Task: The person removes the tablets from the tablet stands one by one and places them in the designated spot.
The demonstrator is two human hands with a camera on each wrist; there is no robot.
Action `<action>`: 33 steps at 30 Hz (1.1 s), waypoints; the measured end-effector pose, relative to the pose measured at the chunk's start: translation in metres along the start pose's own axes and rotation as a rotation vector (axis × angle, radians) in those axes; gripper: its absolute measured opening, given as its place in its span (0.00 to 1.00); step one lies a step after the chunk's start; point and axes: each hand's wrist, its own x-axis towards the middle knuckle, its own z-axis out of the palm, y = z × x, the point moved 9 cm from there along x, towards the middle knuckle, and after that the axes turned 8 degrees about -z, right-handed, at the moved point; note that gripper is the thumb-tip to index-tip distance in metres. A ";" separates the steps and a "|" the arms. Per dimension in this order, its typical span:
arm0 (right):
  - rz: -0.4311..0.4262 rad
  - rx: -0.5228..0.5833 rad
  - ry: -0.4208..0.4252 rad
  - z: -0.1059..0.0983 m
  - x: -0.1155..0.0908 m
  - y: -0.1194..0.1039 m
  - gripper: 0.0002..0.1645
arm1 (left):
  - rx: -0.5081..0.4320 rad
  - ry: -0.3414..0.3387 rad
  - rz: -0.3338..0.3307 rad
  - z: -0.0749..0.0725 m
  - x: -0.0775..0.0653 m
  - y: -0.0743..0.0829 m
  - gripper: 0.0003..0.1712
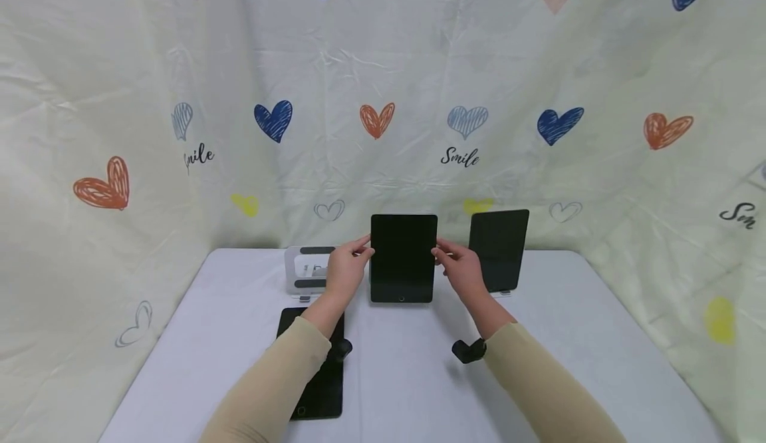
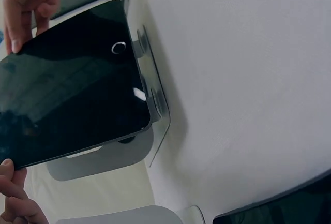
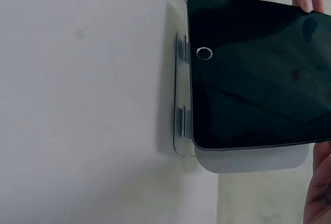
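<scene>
A black tablet (image 1: 402, 260) with a round home button stands upright at the middle of the table. My left hand (image 1: 346, 267) pinches its left edge between thumb and fingers. On the opposite edge, my right hand (image 1: 463, 267) grips it in the same way. Behind the tablet is a grey stand (image 3: 253, 162), mostly hidden. Its clear base has small front hooks, seen in both wrist views right by the tablet's lower edge; whether the tablet rests fully in them I cannot tell.
An unloaded grey stand (image 1: 291, 271) is to the left, partly behind my left hand. Another tablet (image 1: 498, 250) leans on a stand at right. A further tablet (image 1: 323, 390) lies flat under my left forearm. A heart-patterned curtain (image 1: 377, 163) hangs behind the white table (image 1: 407, 376).
</scene>
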 end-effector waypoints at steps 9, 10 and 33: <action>0.114 0.002 -0.062 -0.003 -0.015 0.004 0.24 | 0.024 -0.067 -0.021 -0.003 -0.017 0.004 0.21; 0.123 0.001 -0.073 -0.003 -0.017 0.005 0.24 | 0.024 -0.073 -0.032 -0.004 -0.019 0.004 0.21; 0.285 -0.100 -0.216 0.005 -0.081 0.032 0.21 | 0.066 -0.286 -0.234 0.012 -0.077 -0.045 0.21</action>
